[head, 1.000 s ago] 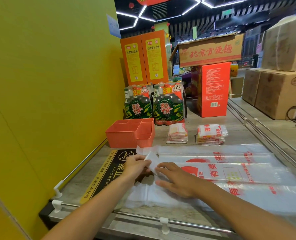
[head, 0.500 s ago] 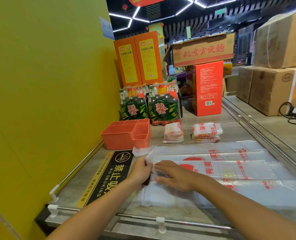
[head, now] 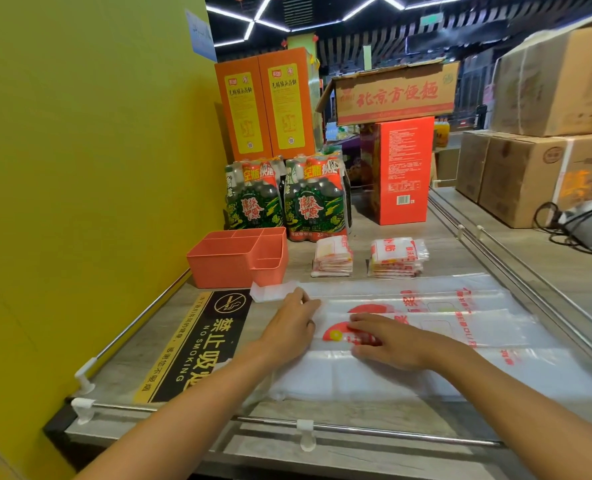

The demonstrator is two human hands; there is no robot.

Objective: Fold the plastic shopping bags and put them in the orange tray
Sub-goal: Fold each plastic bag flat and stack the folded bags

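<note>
On the worktop (head: 374,244) in front of you, several clear plastic shopping bags (head: 443,327) lie flat and overlapping, long side running to the right, with red print on them. You are at the folding step of the task. Your right hand (head: 388,341) presses flat on the top bag, fingers (head: 358,319) straight and spread over the red round mark, holding nothing. Your left hand (head: 292,323) rests at the left end of the same bag; its fingers reach toward the handle strip (head: 270,292) that sticks out to the left, but I cannot tell whether they pinch the plastic or only touch it.

For the next move, I judge you must bring the left end over to the right while the right hand keeps the bag from sliding. The film is thin and slippery, so the layers under it may shift with it; press firmly before you lift.

Behind your left hand, near the yellow wall (head: 79,202), stands the orange tray (head: 218,268). It has several compartments, and those that show look to have nothing in them. To its right, two piles of folded bags (head: 332,258) sit on the worktop, outside the tray, so they are not yet put away.
</note>
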